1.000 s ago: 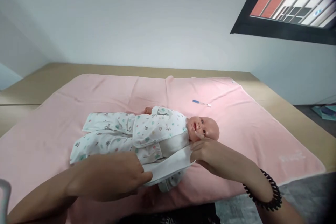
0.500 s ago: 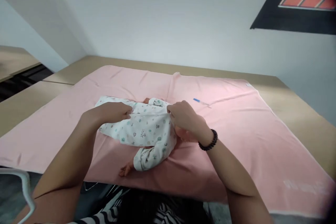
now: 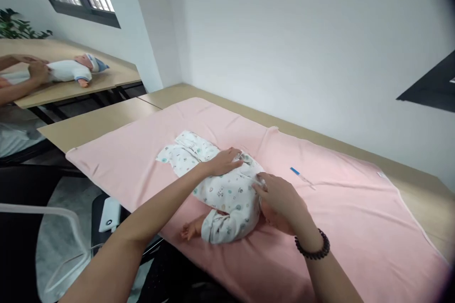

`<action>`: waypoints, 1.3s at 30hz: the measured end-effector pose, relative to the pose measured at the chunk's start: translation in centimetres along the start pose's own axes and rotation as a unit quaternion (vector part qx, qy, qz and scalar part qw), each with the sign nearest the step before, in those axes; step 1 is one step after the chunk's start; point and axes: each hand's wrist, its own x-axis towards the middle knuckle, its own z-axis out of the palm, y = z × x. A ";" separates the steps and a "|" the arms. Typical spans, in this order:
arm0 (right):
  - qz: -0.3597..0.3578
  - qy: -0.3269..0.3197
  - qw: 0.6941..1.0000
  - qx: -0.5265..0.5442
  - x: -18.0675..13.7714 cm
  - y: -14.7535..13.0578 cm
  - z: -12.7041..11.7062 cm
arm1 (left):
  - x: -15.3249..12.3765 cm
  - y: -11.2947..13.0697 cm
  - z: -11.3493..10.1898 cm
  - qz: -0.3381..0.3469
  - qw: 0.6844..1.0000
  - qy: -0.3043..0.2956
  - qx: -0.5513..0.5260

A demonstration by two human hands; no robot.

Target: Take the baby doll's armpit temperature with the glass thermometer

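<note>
A baby doll in a white patterned sleepsuit [image 3: 227,194] lies on a pink blanket [image 3: 341,227] spread over the table. My left hand [image 3: 225,161] rests flat on the doll's chest, fingers together and stretched out. My right hand [image 3: 280,201], with a dark bead bracelet at the wrist, pinches the suit's fabric by the doll's neck and covers the doll's head. One bare doll hand [image 3: 188,232] sticks out of a sleeve toward the blanket's near edge.
A small blue-and-white stick [image 3: 300,176] lies on the blanket beyond the doll. At the far left another person's hands [image 3: 35,71] work on a second doll [image 3: 76,70] on another wooden table. A white chair frame [image 3: 42,213] stands at the lower left.
The view has swung to the left, bringing the other table into sight. My left hand moved from the doll's legs up to its chest. My right hand stays at the neck of the suit.
</note>
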 end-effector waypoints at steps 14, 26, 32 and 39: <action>0.084 0.032 0.982 0.164 0.4 -1.8 -1.1 | 0.2 -3.6 1.7 -0.019 0.975 0.114 -0.189; 0.063 -0.020 0.973 0.221 1.3 0.1 -1.3 | 0.3 -3.8 1.7 0.010 0.941 0.183 -0.283; 0.061 -0.016 0.970 0.235 1.0 -0.1 -1.3 | 0.0 -3.6 1.3 0.036 0.945 0.188 -0.266; 0.100 0.098 0.929 0.343 0.4 0.1 -0.8 | 0.1 -3.8 1.2 0.042 0.954 0.170 -0.245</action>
